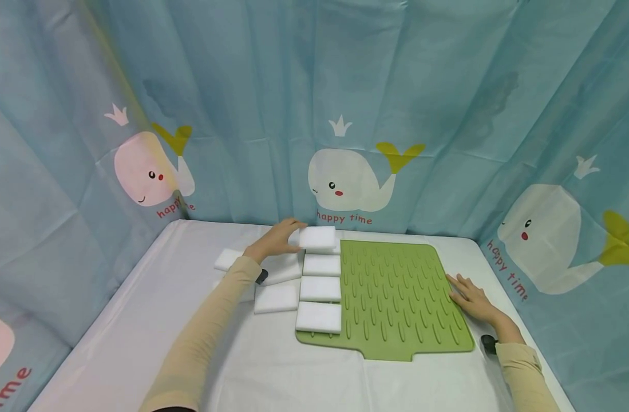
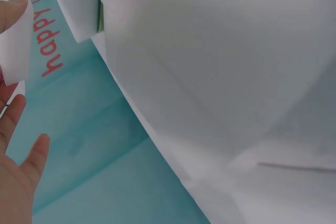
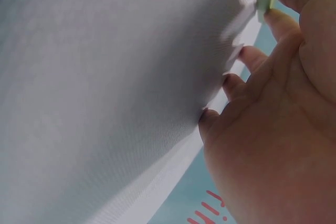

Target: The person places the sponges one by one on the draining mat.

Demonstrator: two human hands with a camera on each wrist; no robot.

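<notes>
One flat white block (image 1: 317, 237) is being pinched by the left hand (image 1: 277, 238) at the far-left corner of a ridged green mat (image 1: 396, 292) (similar blocks (image 1: 320, 289) lining that side). The right hand (image 1: 474, 302), fingers spread, is touching the opposite edge. White cloth (image 1: 278, 366) is lying beneath, whale-print curtain (image 1: 448, 86) behind.

Room ran between the counter's (image 1: 144, 292) left edge and the left arm (image 1: 201, 332); white blocks (image 1: 318, 317) obstructed the middle, the curtain (image 1: 252, 183) closed the back edge, and the right arm (image 1: 522, 366) crowded the right edge.
</notes>
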